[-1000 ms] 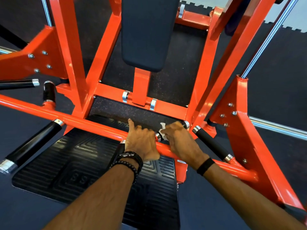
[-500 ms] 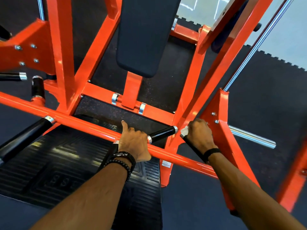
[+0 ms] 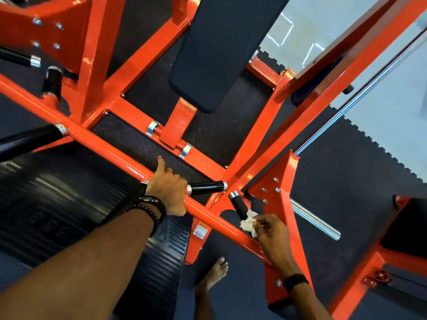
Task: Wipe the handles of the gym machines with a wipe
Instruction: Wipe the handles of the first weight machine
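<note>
An orange gym machine fills the view. My left hand (image 3: 169, 191) grips its long orange crossbar (image 3: 97, 142), thumb up, beside a short black handle (image 3: 205, 188) with chrome collars. My right hand (image 3: 270, 229) pinches a crumpled white wipe (image 3: 248, 222) against the lower end of a second black handle (image 3: 239, 205), which slants up to a chrome cap. The rest of that handle below the wipe is hidden by my fingers.
A black pad (image 3: 219, 49) hangs above the middle. More black handles (image 3: 30, 140) sit at the left. A ribbed black footplate (image 3: 69, 204) lies below. A chrome bar (image 3: 316, 224) sticks out to the right. My bare foot (image 3: 213, 276) stands on the dark floor.
My right hand slid from the top of the slanted handle down to its lower end, and the wipe now shows. The view swung to the right. My left hand stayed on the crossbar.
</note>
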The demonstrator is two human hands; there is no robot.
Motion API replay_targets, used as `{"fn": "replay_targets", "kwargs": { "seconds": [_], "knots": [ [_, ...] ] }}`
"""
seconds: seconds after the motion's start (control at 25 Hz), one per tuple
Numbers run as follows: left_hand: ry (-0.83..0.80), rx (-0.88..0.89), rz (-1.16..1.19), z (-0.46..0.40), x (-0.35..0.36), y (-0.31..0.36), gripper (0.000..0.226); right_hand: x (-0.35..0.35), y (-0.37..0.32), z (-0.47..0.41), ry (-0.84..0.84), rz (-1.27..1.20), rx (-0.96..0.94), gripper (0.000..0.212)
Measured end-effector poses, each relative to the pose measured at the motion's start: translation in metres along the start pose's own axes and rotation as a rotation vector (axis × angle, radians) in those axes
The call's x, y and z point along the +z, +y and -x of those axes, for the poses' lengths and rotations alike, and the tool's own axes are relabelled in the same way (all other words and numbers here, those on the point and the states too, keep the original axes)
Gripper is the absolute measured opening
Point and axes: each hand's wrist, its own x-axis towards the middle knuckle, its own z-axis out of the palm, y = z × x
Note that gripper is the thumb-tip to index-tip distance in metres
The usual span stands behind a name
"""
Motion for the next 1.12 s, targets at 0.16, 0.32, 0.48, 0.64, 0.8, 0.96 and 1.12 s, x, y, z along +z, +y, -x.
{"fn": "replay_targets", "kwargs": {
  "seconds": [0.16, 0.32, 0.48, 0.64, 0.8, 0.96, 1.12],
  "knots": [
    [0.037, -0.044, -0.059, -0.003, 0.007, 0.002, 0.058, -0.013, 0.006, -0.020, -0.064, -0.073, -0.102, 0.017],
    [-0.081, -0.138, 0.040, -0.006, 0.005, 0.008, 0.115, -0.026, 0.009, -0.053, -0.083, -0.081, -0.252, 0.022],
    [-0.111, -0.196, 0.334, -0.006, -0.002, 0.023, 0.137, -0.035, 0.032, -0.075, -0.206, 0.032, -0.389, 0.021],
    [0.129, -0.479, 0.376, -0.015, 0.004, 0.048, 0.112, -0.034, 0.054, -0.046, -0.406, 0.097, -0.444, 0.018],
    [0.264, -0.656, 0.301, -0.025, 0.006, 0.066, 0.069, -0.030, 0.054, -0.038, -0.398, -0.036, -0.380, 0.017],
    [0.145, -0.680, 0.264, -0.026, -0.003, 0.064, 0.062, -0.008, 0.036, -0.057, -0.290, -0.020, -0.370, 0.018],
    [0.114, -0.690, 0.240, -0.029, -0.004, 0.065, 0.068, 0.018, 0.010, -0.094, -0.259, -0.061, -0.376, 0.019]
  ]
}}
